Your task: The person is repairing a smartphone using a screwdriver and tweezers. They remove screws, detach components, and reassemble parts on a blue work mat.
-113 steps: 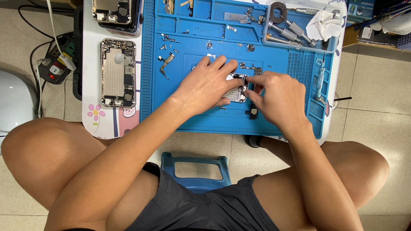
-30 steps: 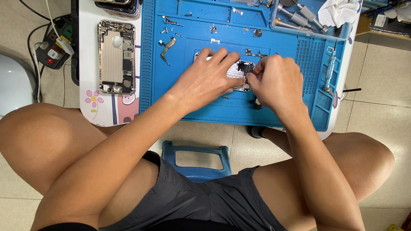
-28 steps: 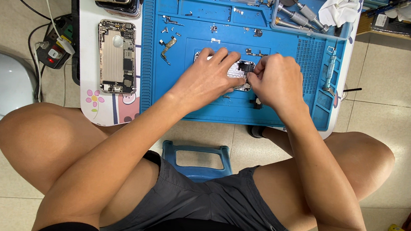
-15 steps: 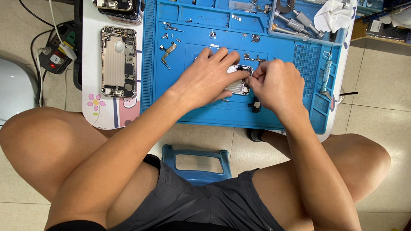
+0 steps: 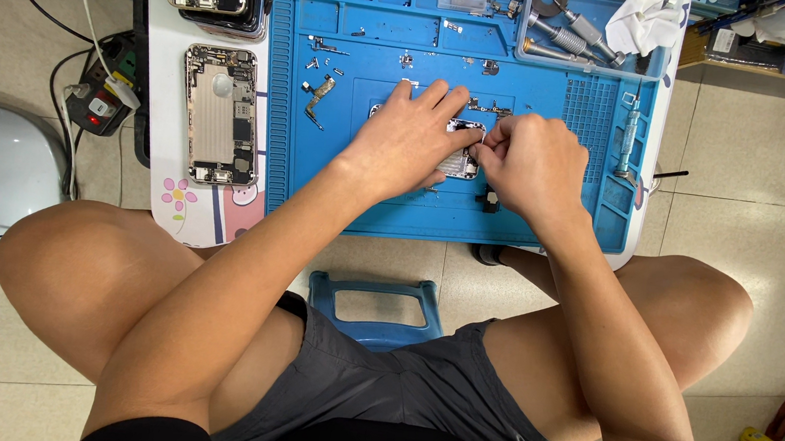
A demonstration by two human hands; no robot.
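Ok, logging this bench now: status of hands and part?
Left hand flat on small silver phone part. Right hand pinching its edge. Loose screws on blue silicone work mat nearby.

There is one view, from the seated person's head, looking almost straight down. The bench (image 5: pixel 619 257) with its blue mat (image 5: pixel 394 202) fills the top from ten to two o'clock, at arm's length. Both knees spread toward eight and four o'clock, and a stool (image 5: pixel 376 296) shows between them. Tiled floor (image 5: pixel 757 217) lies round the edges.

Blue mat (image 5: pixel 432 205), silver phone shell (image 5: pixel 220 118), white table (image 5: pixel 159 150) with pink flower.
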